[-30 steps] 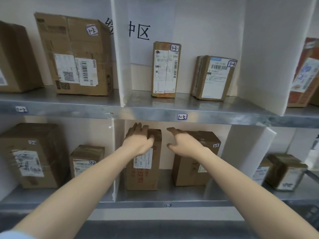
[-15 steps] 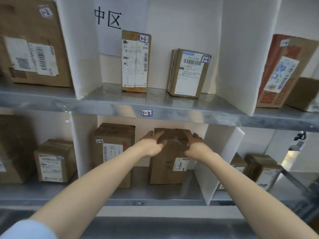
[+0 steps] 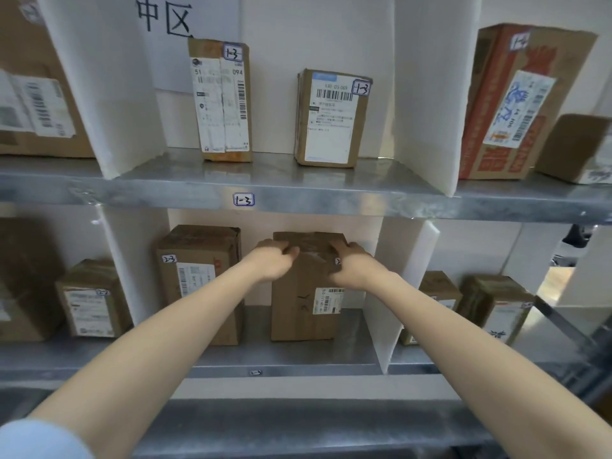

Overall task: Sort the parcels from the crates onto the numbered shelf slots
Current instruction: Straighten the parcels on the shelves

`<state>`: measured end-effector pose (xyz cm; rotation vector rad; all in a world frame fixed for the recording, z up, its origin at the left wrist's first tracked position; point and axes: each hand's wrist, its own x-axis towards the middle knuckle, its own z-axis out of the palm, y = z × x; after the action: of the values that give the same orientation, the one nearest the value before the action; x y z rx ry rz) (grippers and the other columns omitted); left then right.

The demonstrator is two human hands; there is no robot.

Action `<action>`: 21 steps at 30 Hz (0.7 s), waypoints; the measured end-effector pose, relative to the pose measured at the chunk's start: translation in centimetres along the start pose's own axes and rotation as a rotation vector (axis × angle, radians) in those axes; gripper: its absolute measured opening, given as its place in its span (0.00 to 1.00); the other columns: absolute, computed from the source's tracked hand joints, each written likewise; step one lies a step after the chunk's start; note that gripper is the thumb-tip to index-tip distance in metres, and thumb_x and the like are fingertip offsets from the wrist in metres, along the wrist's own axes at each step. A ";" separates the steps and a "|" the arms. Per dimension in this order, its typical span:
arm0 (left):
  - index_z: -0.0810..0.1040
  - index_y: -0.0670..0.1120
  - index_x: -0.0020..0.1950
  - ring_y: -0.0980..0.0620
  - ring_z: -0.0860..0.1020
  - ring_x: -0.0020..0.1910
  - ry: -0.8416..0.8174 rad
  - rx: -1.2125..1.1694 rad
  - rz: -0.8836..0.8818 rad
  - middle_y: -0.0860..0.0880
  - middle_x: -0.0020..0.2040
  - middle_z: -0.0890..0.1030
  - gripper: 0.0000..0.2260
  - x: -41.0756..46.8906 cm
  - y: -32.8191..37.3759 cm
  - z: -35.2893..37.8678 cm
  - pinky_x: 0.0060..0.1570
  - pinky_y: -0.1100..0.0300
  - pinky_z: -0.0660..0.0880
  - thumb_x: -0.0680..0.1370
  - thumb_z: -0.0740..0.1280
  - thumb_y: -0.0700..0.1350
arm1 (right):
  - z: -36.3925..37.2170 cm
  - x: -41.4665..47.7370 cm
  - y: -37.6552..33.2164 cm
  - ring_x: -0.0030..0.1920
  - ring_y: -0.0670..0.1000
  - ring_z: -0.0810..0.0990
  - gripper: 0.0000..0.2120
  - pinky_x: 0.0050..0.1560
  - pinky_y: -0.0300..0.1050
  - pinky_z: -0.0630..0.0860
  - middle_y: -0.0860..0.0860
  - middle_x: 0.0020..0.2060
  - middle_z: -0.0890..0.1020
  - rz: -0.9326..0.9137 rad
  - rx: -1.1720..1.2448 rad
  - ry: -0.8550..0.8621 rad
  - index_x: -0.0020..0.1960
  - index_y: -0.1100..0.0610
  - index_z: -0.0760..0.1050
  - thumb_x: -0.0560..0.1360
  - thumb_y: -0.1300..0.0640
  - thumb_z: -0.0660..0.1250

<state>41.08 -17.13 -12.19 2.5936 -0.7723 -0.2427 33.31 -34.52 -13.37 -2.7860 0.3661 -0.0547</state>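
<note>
On the upper shelf [image 3: 331, 193], between the left divider [image 3: 99, 84] and the right divider [image 3: 427, 94], the left 1-3 parcel [image 3: 222, 101] and the right 1-3 parcel [image 3: 331, 120] stand well apart, behind the 1-3 tag [image 3: 243, 199] on the shelf's front edge. A large box [image 3: 36, 94] sits left of the left divider. A carton [image 3: 516, 104] and a small box [image 3: 576, 150] beside it sit right of the right one. On the lower shelf [image 3: 331, 367], the middle slot holds the 2-3 parcel [image 3: 198, 276] and, just right of it, the held parcel [image 3: 304, 293]. The left hand [image 3: 271, 260] and right hand [image 3: 351, 263] are on its top corners.
</note>
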 end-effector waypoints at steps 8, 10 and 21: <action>0.53 0.47 0.80 0.41 0.55 0.78 0.039 0.029 0.005 0.42 0.80 0.46 0.26 -1.1 -0.1 0.7 0.74 0.54 0.54 0.84 0.53 0.55 | -0.4 -1.0 0.4 0.65 0.62 0.70 0.36 0.63 0.51 0.71 0.59 0.64 0.69 -0.048 -0.072 0.088 0.77 0.53 0.53 0.74 0.52 0.67; 0.53 0.47 0.80 0.39 0.56 0.77 0.096 0.028 0.011 0.42 0.80 0.45 0.26 -1.4 0.1 0.8 0.74 0.51 0.56 0.83 0.54 0.55 | -0.7 -1.5 0.3 0.65 0.62 0.70 0.35 0.64 0.52 0.70 0.59 0.65 0.70 -0.071 -0.107 0.137 0.77 0.54 0.55 0.74 0.51 0.66; 0.54 0.48 0.79 0.38 0.58 0.76 0.259 0.225 0.079 0.41 0.80 0.50 0.28 -4.5 1.9 1.3 0.72 0.44 0.55 0.82 0.53 0.59 | -2.2 -6.5 -1.3 0.64 0.60 0.73 0.32 0.62 0.53 0.72 0.59 0.64 0.74 -0.153 -0.064 0.185 0.76 0.58 0.59 0.76 0.52 0.66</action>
<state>36.07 -16.51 -12.30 2.7205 -0.8448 0.2122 27.14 -32.33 -10.81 -2.8756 0.2010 -0.3449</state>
